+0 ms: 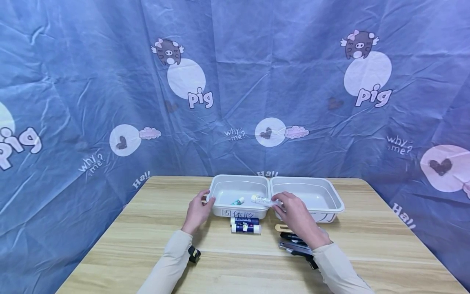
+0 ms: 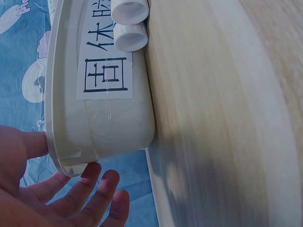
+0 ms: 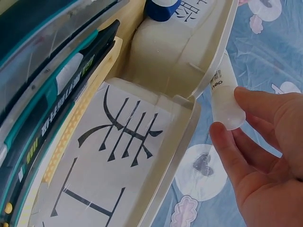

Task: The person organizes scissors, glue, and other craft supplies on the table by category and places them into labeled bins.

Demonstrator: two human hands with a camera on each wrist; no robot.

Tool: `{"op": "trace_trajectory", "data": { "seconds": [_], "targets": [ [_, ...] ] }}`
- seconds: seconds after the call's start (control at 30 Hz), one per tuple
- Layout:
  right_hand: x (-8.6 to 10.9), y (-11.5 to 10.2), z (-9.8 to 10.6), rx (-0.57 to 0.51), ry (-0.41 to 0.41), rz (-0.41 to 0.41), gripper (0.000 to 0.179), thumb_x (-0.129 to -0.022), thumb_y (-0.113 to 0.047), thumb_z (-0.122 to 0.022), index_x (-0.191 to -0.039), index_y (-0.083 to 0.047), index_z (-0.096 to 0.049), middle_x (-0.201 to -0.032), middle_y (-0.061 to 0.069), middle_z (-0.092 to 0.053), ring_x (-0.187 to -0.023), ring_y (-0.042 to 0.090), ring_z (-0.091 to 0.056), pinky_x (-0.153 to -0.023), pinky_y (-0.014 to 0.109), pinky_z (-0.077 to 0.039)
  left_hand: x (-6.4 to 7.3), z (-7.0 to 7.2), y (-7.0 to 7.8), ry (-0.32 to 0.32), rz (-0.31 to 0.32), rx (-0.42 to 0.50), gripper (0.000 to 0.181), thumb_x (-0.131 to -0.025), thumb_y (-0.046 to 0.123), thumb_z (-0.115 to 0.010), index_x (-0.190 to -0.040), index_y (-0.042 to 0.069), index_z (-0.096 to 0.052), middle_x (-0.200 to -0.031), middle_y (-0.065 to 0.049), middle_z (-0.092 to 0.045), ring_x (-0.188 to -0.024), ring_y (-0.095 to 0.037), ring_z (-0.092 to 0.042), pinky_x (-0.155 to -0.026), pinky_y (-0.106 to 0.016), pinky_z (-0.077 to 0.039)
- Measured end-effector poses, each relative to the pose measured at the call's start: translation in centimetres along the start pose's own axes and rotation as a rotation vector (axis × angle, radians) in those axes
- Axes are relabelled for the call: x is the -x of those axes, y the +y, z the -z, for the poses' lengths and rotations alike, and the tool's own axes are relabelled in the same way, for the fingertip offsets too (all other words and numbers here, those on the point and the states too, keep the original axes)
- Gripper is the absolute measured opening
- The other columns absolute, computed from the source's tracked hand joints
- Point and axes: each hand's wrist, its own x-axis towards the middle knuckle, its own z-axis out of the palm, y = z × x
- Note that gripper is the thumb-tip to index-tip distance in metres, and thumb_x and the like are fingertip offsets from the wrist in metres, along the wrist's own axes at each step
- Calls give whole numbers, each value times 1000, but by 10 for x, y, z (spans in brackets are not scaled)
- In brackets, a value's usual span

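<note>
Between thumb and fingertips, my right hand (image 1: 294, 213) pinches the end of a white glue stick (image 3: 226, 97), which is held slanting over the left white bin (image 1: 216, 210). In the right wrist view the thumb and index finger press on its clear end. My left hand (image 1: 197, 213) holds the left bin's corner rim, thumb on one side and fingers under the lip in the left wrist view. Inside that bin lies a small glue stick with a teal label (image 1: 238, 201). Two dark-blue glue sticks (image 1: 246, 228) with white ends lie side by side before its labelled front wall.
A second white bin (image 1: 335, 200) stands against the first on the right, also labelled in front. Before it lie several utility knives (image 1: 291, 245), one of them yellow (image 1: 281, 228), partly hidden under my right forearm. A blue printed curtain (image 1: 235, 81) hangs behind the wooden table (image 1: 227, 269).
</note>
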Motion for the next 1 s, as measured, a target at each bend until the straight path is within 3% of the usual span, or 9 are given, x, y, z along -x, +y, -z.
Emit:
{"op": "trace_trajectory", "data": {
  "seconds": [0.5, 1.0],
  "targets": [
    [0, -2, -2, -10, 13, -12, 18, -85, -5, -82, -100, -6, -73, -100, 8, -71, -75, 16, -67, -68, 34, -58, -1, 1, 0, -4, -7, 1, 43, -100, 18, -64, -137, -4, -58, -111, -25, -70, -86, -24, -68, -73, -35, -55],
    [-1, -3, -2, 3, 20, 20, 21, -84, -5, -82, -104, -5, -74, -104, 9, -72, -90, 24, -70, -78, 42, -58, 0, 1, 2, -10, 1, 6, 43, -100, 16, -64, -138, -3, -58, -111, -25, -69, -86, -24, -67, -72, -33, -54]
  ]
}}
